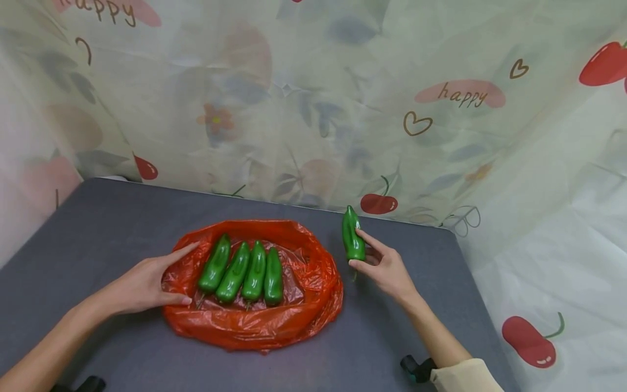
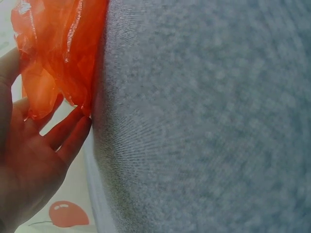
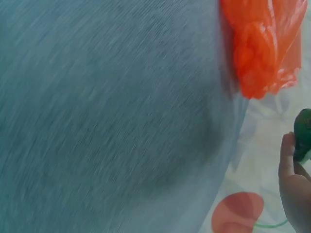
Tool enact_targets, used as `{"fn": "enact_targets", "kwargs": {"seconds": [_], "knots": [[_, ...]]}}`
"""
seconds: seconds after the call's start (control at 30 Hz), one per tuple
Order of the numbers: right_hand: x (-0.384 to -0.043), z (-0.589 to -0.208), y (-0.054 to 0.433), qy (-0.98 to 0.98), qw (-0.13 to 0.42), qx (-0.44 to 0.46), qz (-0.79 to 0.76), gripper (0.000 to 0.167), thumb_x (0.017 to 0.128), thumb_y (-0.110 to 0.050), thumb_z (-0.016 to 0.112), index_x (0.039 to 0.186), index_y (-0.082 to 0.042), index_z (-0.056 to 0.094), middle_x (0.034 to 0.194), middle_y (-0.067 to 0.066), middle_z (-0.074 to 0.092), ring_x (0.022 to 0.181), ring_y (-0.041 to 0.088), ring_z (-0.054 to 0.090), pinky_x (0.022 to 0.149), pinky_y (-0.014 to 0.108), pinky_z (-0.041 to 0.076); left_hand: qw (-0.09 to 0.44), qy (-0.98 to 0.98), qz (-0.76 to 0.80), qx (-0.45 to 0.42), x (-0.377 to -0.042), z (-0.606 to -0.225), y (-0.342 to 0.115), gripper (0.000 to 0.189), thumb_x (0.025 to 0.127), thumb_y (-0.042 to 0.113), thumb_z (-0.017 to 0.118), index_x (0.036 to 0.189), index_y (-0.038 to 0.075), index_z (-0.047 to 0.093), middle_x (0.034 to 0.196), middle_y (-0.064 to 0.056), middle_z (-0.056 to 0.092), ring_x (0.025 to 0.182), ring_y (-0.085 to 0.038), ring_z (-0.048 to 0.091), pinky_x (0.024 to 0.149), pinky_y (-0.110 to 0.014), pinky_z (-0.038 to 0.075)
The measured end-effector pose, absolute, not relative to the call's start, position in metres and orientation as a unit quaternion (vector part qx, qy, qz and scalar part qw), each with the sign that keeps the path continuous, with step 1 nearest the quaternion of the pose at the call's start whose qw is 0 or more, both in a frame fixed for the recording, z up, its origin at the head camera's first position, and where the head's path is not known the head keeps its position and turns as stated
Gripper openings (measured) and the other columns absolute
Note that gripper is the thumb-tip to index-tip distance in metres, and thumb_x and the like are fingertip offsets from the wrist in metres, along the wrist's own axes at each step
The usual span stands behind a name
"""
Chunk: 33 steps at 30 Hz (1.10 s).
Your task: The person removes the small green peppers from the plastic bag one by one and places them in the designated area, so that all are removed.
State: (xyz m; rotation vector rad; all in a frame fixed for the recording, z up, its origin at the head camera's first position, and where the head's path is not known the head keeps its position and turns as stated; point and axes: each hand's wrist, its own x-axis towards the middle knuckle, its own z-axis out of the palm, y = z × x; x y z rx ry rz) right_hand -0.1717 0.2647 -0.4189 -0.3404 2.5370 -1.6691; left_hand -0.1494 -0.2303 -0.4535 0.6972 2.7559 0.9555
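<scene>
At right-wrist view's edge, a cropped green pepper (image 3: pixel 303 130)

A hand could pass along the grey table (image 1: pixel 303 373) in front of the red bag (image 1: pixel 245 332), or down its open mouth right of the four green peppers (image 1: pixel 234 275), but the left hand (image 1: pixel 147 283) blocks its left rim, the right hand (image 1: pixel 387 268) and held pepper (image 1: pixel 351 239) flank its right, and a patterned curtain (image 1: pixel 303 81) walls the back.

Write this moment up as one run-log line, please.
left grip: touches red bag | bag: open, four green peppers inside | right grip: holds fifth green pepper outside bag
</scene>
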Motion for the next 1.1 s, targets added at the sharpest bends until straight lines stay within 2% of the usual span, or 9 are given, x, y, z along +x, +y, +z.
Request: {"fn": "enact_targets", "kwargs": {"seconds": [0.2, 0.43, 0.83, 1.1], "knots": [[-0.175, -0.422, 0.281, 0.841, 0.05, -0.089, -0.531, 0.072, 0.087, -0.015, 0.078, 0.15, -0.02, 0.045, 0.132, 0.022, 0.057, 0.112, 0.033, 0.064, 0.083, 0.027, 0.055, 0.074, 0.916, 0.319, 0.234, -0.148, -0.454, -0.23, 0.11, 0.072, 0.059, 0.082, 0.156, 0.011, 0.031, 0.135, -0.022, 0.056, 0.115, -0.033, 0.06, 0.088, -0.052, 0.052], [-0.182, -0.425, 0.291, 0.848, 0.045, -0.08, -0.522, 0.072, 0.088, -0.015, 0.077, 0.151, -0.019, 0.044, 0.142, 0.018, 0.046, 0.116, 0.035, 0.061, 0.085, 0.028, 0.054, 0.071, 0.917, 0.316, 0.232, -0.147, -0.454, -0.232, 0.108, 0.072, 0.059, 0.082, 0.156, 0.015, 0.031, 0.136, -0.021, 0.056, 0.115, -0.031, 0.06, 0.087, -0.049, 0.052], [-0.198, -0.441, 0.303, 0.865, 0.046, -0.048, -0.497, 0.07, 0.089, -0.02, 0.077, 0.151, -0.016, 0.044, 0.147, 0.022, 0.046, 0.119, 0.034, 0.061, 0.084, 0.024, 0.053, 0.074, 0.917, 0.319, 0.226, -0.148, -0.456, -0.23, 0.107, 0.072, 0.06, 0.081, 0.156, 0.016, 0.032, 0.136, -0.02, 0.057, 0.115, -0.031, 0.06, 0.087, -0.048, 0.053], [-0.206, -0.45, 0.306, 0.866, 0.053, -0.052, -0.495, 0.069, 0.09, -0.019, 0.076, 0.15, -0.012, 0.044, 0.148, 0.024, 0.044, 0.121, 0.035, 0.059, 0.085, 0.026, 0.053, 0.08, 0.917, 0.319, 0.226, -0.147, -0.453, -0.232, 0.108, 0.073, 0.06, 0.081, 0.156, 0.013, 0.032, 0.137, -0.021, 0.055, 0.117, -0.032, 0.059, 0.088, -0.049, 0.052]]}}
